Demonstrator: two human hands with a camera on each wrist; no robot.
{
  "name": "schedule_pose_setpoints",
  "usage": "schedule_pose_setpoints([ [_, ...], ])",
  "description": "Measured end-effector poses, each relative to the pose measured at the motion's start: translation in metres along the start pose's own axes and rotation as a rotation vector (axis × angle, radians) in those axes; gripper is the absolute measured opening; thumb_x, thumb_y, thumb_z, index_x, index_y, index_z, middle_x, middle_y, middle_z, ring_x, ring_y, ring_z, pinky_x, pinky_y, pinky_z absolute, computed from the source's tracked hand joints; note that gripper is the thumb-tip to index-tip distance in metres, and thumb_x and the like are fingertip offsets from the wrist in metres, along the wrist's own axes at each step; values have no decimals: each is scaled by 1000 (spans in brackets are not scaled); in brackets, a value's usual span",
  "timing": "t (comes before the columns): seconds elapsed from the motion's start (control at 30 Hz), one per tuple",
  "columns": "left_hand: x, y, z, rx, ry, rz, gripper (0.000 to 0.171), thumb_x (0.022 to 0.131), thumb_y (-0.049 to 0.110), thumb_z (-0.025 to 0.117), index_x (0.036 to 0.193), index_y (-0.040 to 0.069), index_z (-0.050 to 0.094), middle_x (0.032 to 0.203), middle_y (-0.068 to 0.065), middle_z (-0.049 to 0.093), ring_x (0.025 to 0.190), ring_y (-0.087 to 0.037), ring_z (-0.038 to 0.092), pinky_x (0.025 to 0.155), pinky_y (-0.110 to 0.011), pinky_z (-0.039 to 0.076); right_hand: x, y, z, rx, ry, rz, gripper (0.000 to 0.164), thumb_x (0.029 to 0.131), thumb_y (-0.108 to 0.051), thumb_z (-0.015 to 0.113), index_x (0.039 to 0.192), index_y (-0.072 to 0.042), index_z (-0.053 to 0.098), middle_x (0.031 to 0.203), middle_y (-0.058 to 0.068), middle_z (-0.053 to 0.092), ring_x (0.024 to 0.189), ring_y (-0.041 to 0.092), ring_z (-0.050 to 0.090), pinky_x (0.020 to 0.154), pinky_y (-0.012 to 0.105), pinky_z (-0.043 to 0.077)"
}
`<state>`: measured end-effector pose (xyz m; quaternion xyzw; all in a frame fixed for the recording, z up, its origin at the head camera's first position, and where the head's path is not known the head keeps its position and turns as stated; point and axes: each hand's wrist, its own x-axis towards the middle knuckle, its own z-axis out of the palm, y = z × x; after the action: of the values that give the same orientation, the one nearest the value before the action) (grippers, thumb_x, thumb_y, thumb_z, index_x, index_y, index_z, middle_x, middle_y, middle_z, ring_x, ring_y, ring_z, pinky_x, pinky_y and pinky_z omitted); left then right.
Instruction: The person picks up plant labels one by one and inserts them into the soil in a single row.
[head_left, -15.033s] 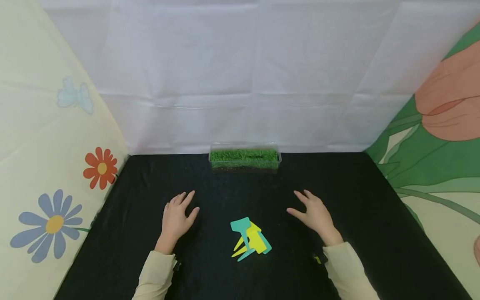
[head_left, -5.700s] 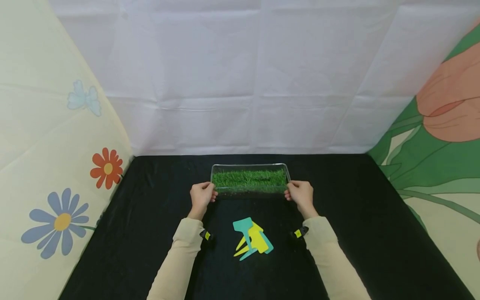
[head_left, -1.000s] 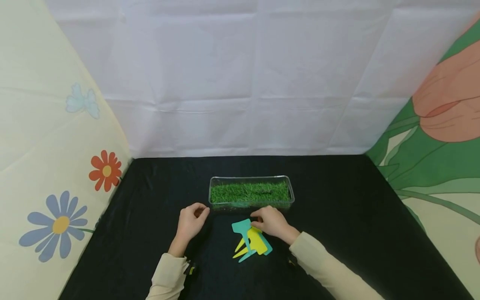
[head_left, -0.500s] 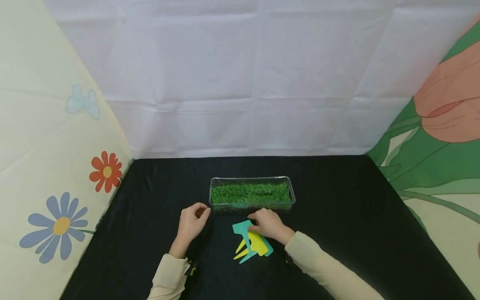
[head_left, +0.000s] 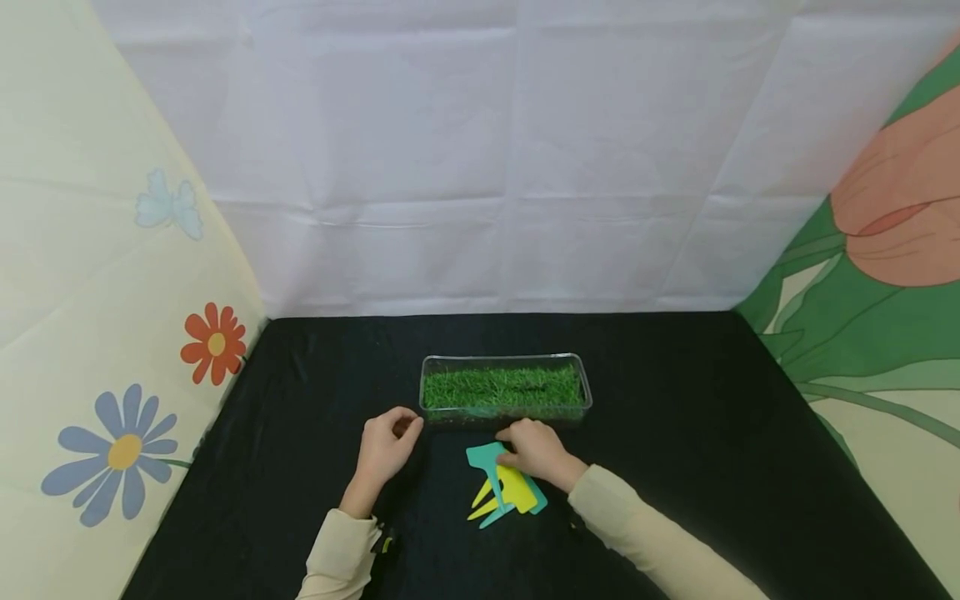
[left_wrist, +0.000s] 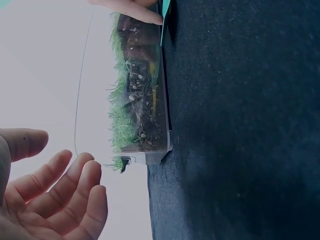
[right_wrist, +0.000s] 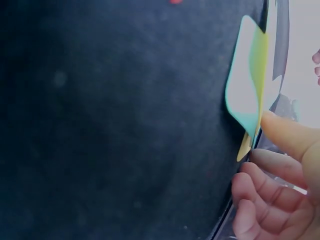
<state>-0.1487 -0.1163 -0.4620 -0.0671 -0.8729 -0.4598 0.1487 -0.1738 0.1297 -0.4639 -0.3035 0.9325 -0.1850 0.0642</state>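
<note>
A loose pile of T-shaped plant labels, teal and yellow, lies on the black cloth. My right hand pinches at the top edge of the teal plant label on the pile; in the right wrist view the thumb lies against the labels and the index finger is at their edge. Behind them stands a clear plastic box of green grass over dark soil. Near its front left corner my left hand hovers with loosely curled fingers, holding nothing, as the left wrist view confirms.
Black cloth covers the table, with a white sheet hanging behind. Patterned fabric panels with flowers stand at the left and right.
The grass box was first drawn nearer by both hands, then let go. In the last second my right hand shifted slightly left and down onto the labels. My left hand stays nearly still.
</note>
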Motion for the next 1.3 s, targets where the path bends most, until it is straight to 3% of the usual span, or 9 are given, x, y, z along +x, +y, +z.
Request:
schedule_pose_setpoints([
  [0.3, -1, 0, 0, 0, -4, -1, 4, 83, 7, 64, 82, 4, 67, 70, -1, 63, 59, -11, 56, 54, -25, 46, -1, 0, 1, -41, 16, -16, 30, 77, -22, 73, 101, -4, 69, 73, 2, 56, 52, 10, 45, 46, 23, 36],
  [0.53, -2, 0, 0, -12, -16, -13, 4, 83, 7, 64, 82, 4, 67, 70, -1, 63, 59, -11, 55, 54, -25, 45, -1, -1, 0, -30, 47, -20, 22, 76, -17, 73, 94, -4, 69, 79, 5, 59, 59, 11, 49, 50, 24, 40],
  [0.8, -2, 0, -1, -16, -21, -12, 4, 83, 7, 64, 82, 4, 67, 70, -1, 63, 59, -11, 55, 54, -25, 45, 0, -2, 2, -26, 59, 8, 13, 75, -15, 74, 82, -7, 68, 70, 1, 54, 54, 10, 47, 48, 23, 39],
  [1.0, -3, -1, -1, -15, -28, -19, 5, 84, 8, 64, 83, 4, 67, 70, -1, 62, 59, -11, 54, 54, -25, 45, -1, -2, 1, 83, 54, 8, 9, 77, -11, 71, 73, -9, 62, 63, -4, 49, 48, 5, 40, 46, 21, 36],
  [1.3, -4, 0, -1, -10, -32, -27, 5, 84, 8, 64, 83, 5, 67, 70, -1, 62, 59, -11, 54, 54, -25, 45, 0, 0, -6, 263, 33, -39, 6, 82, -6, 64, 77, -6, 66, 65, -2, 58, 51, 5, 48, 49, 22, 41],
])
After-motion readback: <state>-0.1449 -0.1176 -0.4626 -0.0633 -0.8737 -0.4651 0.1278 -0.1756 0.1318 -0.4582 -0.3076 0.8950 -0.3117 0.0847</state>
